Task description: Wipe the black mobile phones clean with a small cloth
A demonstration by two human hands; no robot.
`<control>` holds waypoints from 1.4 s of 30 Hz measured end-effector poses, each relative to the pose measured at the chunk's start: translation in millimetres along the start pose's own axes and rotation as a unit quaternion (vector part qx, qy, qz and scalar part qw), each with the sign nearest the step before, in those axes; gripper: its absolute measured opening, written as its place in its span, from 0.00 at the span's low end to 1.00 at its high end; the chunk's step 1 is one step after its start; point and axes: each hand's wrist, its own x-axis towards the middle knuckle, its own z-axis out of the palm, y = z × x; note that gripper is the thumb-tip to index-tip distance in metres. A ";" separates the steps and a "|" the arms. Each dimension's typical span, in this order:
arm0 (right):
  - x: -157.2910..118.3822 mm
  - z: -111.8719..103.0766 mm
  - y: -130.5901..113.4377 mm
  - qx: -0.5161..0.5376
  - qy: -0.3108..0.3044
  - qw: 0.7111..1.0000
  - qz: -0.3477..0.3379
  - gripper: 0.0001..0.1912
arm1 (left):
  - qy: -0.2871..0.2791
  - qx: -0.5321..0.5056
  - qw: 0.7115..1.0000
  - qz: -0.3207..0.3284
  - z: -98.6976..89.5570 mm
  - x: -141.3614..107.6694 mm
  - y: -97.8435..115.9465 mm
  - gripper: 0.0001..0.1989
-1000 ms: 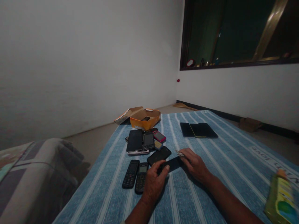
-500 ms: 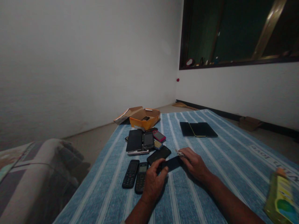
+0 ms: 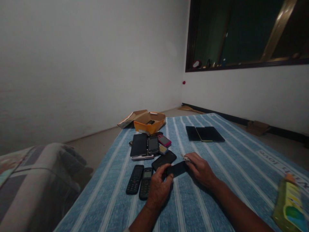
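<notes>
My left hand (image 3: 161,186) grips the near left end of a dark phone (image 3: 177,169) between thumb and fingers. At the phone's right end is my right hand (image 3: 198,168), its fingers closed on a small crumpled whitish cloth or tissue (image 3: 186,158). Just behind the held phone lies a black phone (image 3: 164,160). Two black keypad phones, one (image 3: 135,179) farther left and one (image 3: 145,183) partly behind my left hand, lie beside it. Farther back sits a pile of several phones, with a dark flat one (image 3: 138,145), a grey one (image 3: 153,145) and a pink one (image 3: 164,140).
An open orange box (image 3: 149,125) stands behind the pile. Dark flat devices (image 3: 205,133) lie side by side at the back right of the striped blue cloth (image 3: 96,206). A yellow-green bottle (image 3: 289,204) is at the right edge. Draped fabric (image 3: 41,183) is at the left.
</notes>
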 end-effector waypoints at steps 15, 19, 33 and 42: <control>0.0 -0.1 0.7 -0.002 -0.004 1.000 -0.006 0.09 | 0.002 0.006 1.000 0.022 -1.4 -0.3 0.9 0.13; 0.1 0.6 1.6 -0.002 0.003 1.000 -0.011 0.09 | 0.002 0.009 1.000 0.030 -2.0 -0.5 3.4 0.13; 1.0 -0.3 -0.5 0.000 0.006 1.000 -0.009 0.09 | 0.034 0.012 0.999 0.041 -3.4 0.6 0.3 0.10; 0.6 0.0 1.0 -0.002 0.002 1.000 -0.007 0.09 | 0.039 0.018 0.998 0.042 -2.7 1.7 -1.9 0.10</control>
